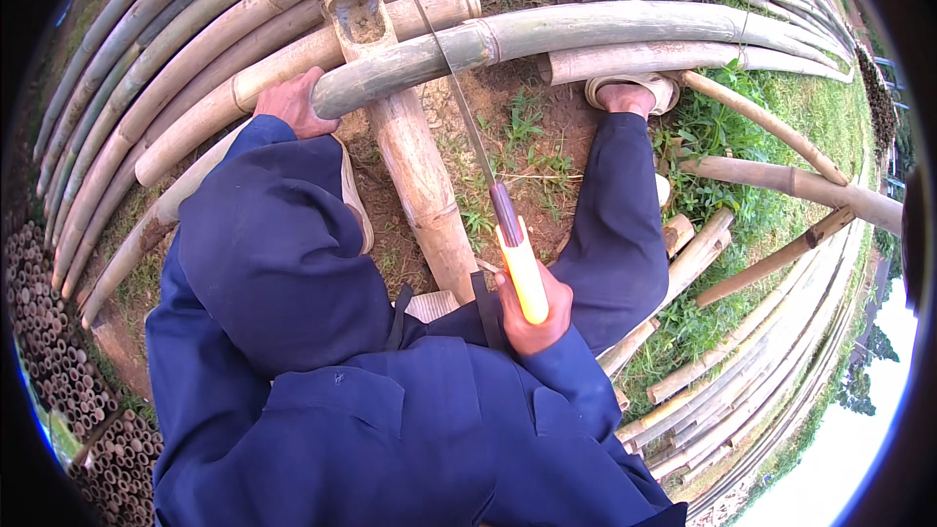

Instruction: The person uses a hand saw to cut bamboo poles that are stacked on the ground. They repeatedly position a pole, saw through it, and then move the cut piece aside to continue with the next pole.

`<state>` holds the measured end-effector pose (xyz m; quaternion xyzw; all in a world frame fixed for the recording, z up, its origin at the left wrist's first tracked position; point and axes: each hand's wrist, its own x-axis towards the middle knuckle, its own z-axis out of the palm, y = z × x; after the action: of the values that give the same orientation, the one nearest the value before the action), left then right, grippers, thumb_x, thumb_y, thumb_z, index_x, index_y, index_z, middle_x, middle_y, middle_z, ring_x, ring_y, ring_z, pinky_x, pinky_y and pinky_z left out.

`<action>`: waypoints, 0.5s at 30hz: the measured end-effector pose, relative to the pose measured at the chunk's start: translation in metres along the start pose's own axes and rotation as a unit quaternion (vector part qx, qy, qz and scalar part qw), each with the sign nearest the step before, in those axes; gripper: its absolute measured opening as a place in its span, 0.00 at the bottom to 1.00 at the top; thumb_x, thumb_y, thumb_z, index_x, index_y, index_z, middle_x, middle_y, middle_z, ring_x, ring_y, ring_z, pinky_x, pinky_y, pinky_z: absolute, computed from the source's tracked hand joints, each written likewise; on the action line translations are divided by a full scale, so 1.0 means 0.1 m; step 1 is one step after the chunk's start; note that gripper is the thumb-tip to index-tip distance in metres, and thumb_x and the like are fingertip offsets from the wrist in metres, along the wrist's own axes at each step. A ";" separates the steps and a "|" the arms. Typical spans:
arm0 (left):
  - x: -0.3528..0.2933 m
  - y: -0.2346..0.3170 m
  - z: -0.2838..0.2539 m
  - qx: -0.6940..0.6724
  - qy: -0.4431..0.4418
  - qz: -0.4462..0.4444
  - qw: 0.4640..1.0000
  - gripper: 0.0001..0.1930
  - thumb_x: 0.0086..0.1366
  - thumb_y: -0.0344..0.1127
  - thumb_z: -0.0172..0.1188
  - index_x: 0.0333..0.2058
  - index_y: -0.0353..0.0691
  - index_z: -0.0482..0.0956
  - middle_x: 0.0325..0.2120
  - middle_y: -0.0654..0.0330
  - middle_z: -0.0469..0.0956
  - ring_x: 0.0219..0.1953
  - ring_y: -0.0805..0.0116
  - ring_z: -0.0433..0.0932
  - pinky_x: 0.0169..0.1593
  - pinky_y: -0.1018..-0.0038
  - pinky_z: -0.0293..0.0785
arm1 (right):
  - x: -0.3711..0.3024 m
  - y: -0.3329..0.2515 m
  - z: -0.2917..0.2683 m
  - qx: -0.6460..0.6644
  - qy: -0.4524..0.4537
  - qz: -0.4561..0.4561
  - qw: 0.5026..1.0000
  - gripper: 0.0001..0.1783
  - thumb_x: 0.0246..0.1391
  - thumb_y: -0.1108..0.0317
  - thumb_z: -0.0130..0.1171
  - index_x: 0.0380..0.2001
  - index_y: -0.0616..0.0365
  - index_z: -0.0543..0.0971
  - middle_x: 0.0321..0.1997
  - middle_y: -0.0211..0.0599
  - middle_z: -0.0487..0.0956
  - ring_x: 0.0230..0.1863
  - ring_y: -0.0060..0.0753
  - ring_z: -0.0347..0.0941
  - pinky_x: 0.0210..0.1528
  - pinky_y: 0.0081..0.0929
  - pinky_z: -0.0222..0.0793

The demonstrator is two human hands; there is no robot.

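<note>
My right hand (539, 315) is closed round the yellow-orange handle of a hand saw (525, 278). Its long thin blade runs up and away from me and lies across a thick greenish-grey bamboo pole (586, 31). Whether the teeth have cut into it, I cannot tell. My left hand (291, 105) grips the near left end of that pole, the thumb side hidden in part. Under the pole, a pale bamboo post (425, 195) lies lengthwise between my legs, with a notched, hollowed section (361, 20) at its far end.
Long bamboo poles (195, 78) lie side by side at the left and far side. More poles (742, 371) are stacked at the right, near a crossed bamboo frame (830, 193). Bundled cut ends (59, 332) show at the lower left. My sandalled foot (630, 98) rests by a pole.
</note>
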<state>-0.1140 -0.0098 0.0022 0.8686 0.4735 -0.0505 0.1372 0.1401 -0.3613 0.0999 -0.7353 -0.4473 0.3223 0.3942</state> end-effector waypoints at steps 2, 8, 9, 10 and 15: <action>-0.02 -0.05 0.08 -0.005 0.027 0.018 0.999 0.33 0.47 0.54 0.72 0.51 0.45 0.76 0.41 0.47 0.86 0.44 0.44 0.85 0.49 0.52 0.79 | -0.31 -0.22 -0.22 -0.017 0.009 -0.002 1.000 0.17 0.56 0.77 0.65 0.50 0.63 0.82 0.31 0.46 0.85 0.32 0.46 0.86 0.37 0.31 0.78; 0.07 0.06 0.02 0.009 -0.009 0.009 1.000 0.33 0.48 0.55 0.72 0.51 0.46 0.75 0.44 0.48 0.85 0.45 0.44 0.85 0.51 0.52 0.79 | 1.27 -0.22 0.24 0.027 -0.003 -0.002 1.000 0.06 0.56 0.74 0.65 0.31 0.66 0.80 0.22 0.50 0.77 0.24 0.45 0.79 0.31 0.38 0.72; 0.09 0.05 0.02 0.024 -0.011 0.013 1.000 0.34 0.48 0.56 0.71 0.50 0.46 0.75 0.45 0.48 0.85 0.46 0.45 0.85 0.50 0.53 0.80 | 1.49 -0.24 0.31 0.026 0.011 -0.020 0.999 0.07 0.56 0.74 0.66 0.31 0.67 0.79 0.21 0.50 0.76 0.23 0.43 0.78 0.31 0.38 0.72; 0.07 0.08 -0.03 0.025 -0.026 0.004 0.999 0.33 0.48 0.56 0.71 0.50 0.46 0.74 0.45 0.48 0.85 0.46 0.45 0.85 0.51 0.53 0.80 | 1.56 -0.24 0.35 0.021 0.021 -0.032 0.999 0.07 0.55 0.73 0.66 0.30 0.67 0.79 0.21 0.49 0.76 0.22 0.42 0.76 0.30 0.38 0.71; -0.01 0.05 0.00 0.023 -0.020 -0.002 1.000 0.34 0.48 0.56 0.72 0.51 0.45 0.74 0.44 0.46 0.85 0.46 0.46 0.85 0.56 0.55 0.77 | 0.36 -0.32 -0.26 0.026 -0.037 0.067 0.997 0.12 0.57 0.77 0.65 0.45 0.66 0.83 0.29 0.45 0.83 0.29 0.32 0.81 0.36 0.29 0.76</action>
<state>-0.1107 -0.0128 0.0038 0.8696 0.4707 -0.0788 0.1263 0.1626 -0.3271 0.1363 -0.7410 -0.4027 0.3861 0.3737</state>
